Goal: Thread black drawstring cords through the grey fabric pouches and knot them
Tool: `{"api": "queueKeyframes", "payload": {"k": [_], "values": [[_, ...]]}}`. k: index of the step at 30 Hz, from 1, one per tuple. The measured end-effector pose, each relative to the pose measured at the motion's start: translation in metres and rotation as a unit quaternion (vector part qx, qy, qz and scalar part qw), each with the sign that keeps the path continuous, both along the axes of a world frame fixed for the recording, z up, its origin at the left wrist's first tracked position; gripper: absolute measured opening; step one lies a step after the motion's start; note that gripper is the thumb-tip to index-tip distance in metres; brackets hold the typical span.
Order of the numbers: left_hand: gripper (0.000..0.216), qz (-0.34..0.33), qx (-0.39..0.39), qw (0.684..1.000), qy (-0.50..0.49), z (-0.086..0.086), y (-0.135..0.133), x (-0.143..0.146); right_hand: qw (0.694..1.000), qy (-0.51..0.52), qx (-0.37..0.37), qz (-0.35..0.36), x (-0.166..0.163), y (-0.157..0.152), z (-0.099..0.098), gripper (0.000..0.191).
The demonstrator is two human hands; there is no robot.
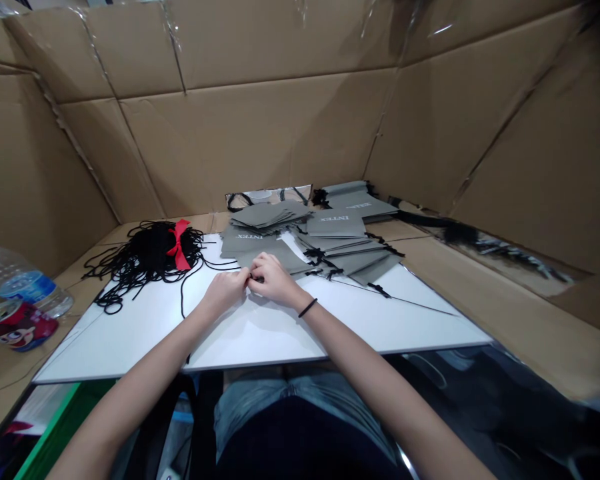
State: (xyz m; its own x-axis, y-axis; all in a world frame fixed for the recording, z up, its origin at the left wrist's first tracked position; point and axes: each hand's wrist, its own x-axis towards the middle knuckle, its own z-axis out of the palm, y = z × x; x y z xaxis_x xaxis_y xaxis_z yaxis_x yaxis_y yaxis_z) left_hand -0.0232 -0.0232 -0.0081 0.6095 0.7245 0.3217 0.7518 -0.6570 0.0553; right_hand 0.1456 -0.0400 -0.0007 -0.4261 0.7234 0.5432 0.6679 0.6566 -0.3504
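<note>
My left hand (225, 290) and my right hand (275, 279) meet over the white board (260, 330), fingers pinched together on a black cord (183, 300) at the edge of a grey bag (280, 257). The cord trails left and down from my left hand. Grey paper bags printed INTEX (335, 223) lie in overlapping piles just beyond my hands, several with black cord handles. A black band circles my right wrist.
A tangled bundle of black cords (147, 257) tied with a red ribbon (179, 245) lies at the left. A plastic water bottle (23, 287) lies at the far left edge. Cardboard walls (260, 127) enclose the back and sides. More black cords (460, 232) lie at right.
</note>
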Motion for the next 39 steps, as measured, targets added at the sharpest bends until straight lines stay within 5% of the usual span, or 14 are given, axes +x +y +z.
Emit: {"api": "queueKeyframes", "payload": {"k": [27, 34, 39], "values": [[0.024, 0.021, 0.008, 0.992, -0.127, 0.012, -0.002, -0.001, 0.997, 0.055, -0.029, -0.053, -0.004, 0.003, 0.001, 0.029], [0.022, 0.039, -0.068, 0.975, -0.207, 0.009, -0.003, 0.001, 0.996, 0.044, -0.043, -0.058, -0.006, 0.004, -0.003, 0.024], [0.027, 0.013, -0.199, 0.938, -0.284, 0.007, 0.004, 0.001, 0.996, 0.029, -0.054, -0.071, -0.005, 0.003, -0.003, 0.025]]}}
